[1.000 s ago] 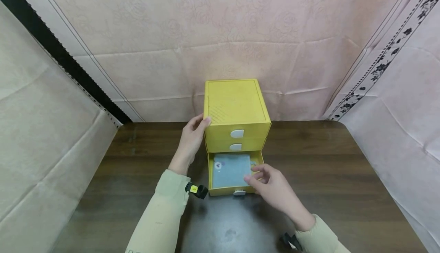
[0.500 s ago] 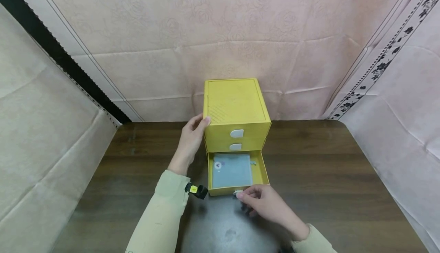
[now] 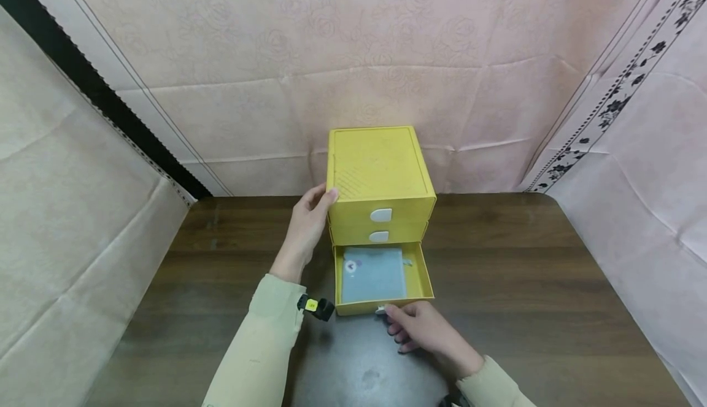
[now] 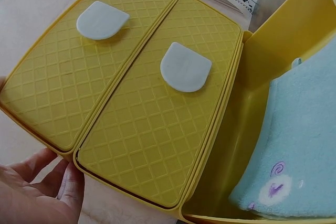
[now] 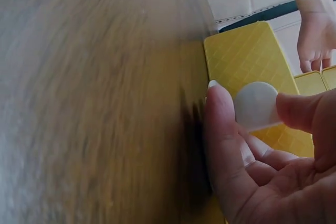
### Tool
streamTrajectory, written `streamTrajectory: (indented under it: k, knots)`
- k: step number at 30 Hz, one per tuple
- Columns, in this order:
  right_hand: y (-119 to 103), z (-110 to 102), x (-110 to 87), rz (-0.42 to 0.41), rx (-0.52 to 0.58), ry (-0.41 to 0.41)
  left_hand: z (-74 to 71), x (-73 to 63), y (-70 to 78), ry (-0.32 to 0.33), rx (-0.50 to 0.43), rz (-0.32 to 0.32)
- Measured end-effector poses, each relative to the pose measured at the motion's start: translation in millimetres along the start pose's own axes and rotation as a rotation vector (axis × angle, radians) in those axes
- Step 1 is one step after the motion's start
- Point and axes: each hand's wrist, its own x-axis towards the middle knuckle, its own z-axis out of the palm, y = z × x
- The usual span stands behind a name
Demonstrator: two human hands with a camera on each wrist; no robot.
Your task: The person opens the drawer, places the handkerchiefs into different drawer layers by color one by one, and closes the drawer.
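A yellow drawer cabinet [image 3: 381, 164] stands on the table, its bottom drawer [image 3: 418, 272] pulled out and the two upper drawers closed. Inside the drawer lies a folded light-blue towel [image 3: 372, 275] with a small white-and-purple motif, seen also in the left wrist view. My left hand [image 3: 302, 229] holds the cabinet's left side near the top front corner, with bent fingers [image 4: 68, 184] against the side wall. With thumb and index finger, my right hand [image 3: 422, 330] pinches the white knob [image 5: 255, 106] on the bottom drawer's front. The right hand partly covers that front.
Two white knobs [image 4: 186, 67] sit on the closed drawers. Behind the cabinet hangs a pale patterned cloth [image 3: 375, 45], with more cloth at both sides. The dark wooden table [image 3: 513, 284] extends around the cabinet.
My right hand has moved from the drawer's right side, by the towel, down to the front knob and now pinches it. The left hand, cabinet and drawer have stayed in place.
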Motion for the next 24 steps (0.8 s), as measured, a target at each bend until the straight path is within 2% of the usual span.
streamTrajectory:
  k: [10,12,17,19,24]
  knots:
    - [1.3,5.1,7.1,0.001,0.034,0.027,0.0,0.7,1.4,-0.014,-0.012,-0.014]
    - [1.1,5.4,9.9,0.001,0.043,0.028,0.6,-3.5,7.6,-0.014,-0.008,-0.015]
    - [-1.6,5.9,17.9,0.012,0.054,0.037,0.7,-4.2,5.8,-0.006,-0.011,0.001]
    - [-3.8,6.0,21.0,0.014,0.052,0.046,0.3,-0.4,-0.4,-0.001,-0.015,0.006]
    - [-9.3,4.2,30.3,0.006,0.069,0.064,0.6,-1.4,1.1,0.0,-0.015,0.005]
